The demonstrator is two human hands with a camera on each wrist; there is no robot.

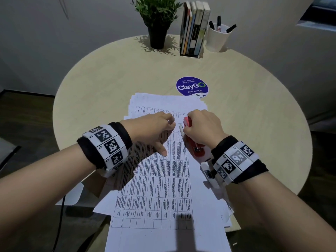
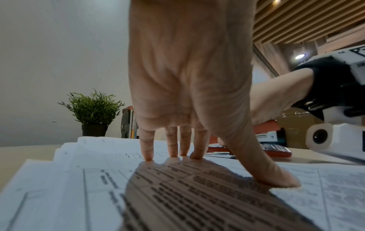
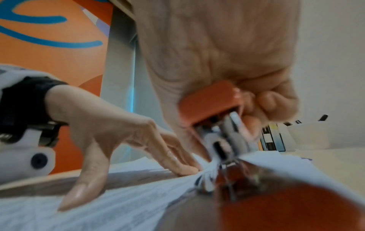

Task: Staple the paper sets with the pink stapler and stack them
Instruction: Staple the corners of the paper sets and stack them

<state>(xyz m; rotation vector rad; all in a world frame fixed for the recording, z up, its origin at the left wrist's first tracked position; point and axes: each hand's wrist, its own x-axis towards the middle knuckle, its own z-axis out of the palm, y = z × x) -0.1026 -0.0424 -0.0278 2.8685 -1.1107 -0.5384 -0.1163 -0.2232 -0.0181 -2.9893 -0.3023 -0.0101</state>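
A printed paper set (image 1: 160, 188) lies lengthwise on the round table, over a loose pile of more sheets (image 1: 163, 100). My left hand (image 1: 156, 128) presses straight fingers (image 2: 171, 145) and thumb down on the top sheet (image 2: 197, 195). My right hand (image 1: 201, 124) grips the pink-red stapler (image 1: 190, 135) at the set's right edge, near the far corner. In the right wrist view the stapler (image 3: 213, 109) has its mouth over the paper edge (image 3: 177, 184), with my fingers (image 3: 272, 101) curled round its top.
A blue ClayGo sticker (image 1: 192, 86) sits beyond the papers. At the table's far edge stand a potted plant (image 1: 157, 20), a holder of books (image 1: 194, 30) and a white cup of markers (image 1: 218, 37). A brown card piece (image 1: 94, 186) lies under my left wrist.
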